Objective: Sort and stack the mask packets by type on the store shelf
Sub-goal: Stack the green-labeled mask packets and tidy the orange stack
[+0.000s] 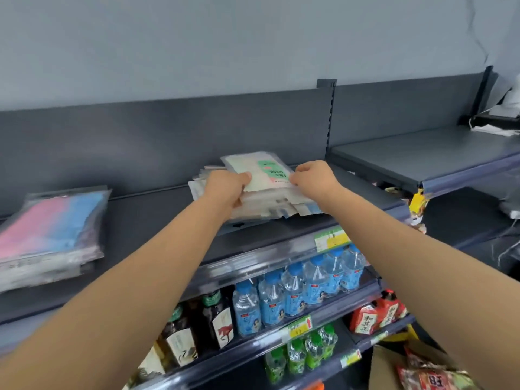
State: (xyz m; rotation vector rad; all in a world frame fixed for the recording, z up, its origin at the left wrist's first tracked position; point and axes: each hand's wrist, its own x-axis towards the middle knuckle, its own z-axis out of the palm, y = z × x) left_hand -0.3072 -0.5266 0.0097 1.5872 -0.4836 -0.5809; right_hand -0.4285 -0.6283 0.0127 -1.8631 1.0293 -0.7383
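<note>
On the upper shelf (157, 220), near its middle, a loose pile of mask packets (270, 205) is being sorted; the green-labelled top packet (267, 171) is pinched at its right edge by the right hand (313, 175), while the left hand (225, 190) is curled round the pile's left side, fingers (244, 177) closed on the packets; a stack of pink and blue packets (50, 229) is seen well apart to the left. Sorting is judged under way; next, the top packet must be lifted clear without those beneath being dragged, and its stack chosen.
</note>
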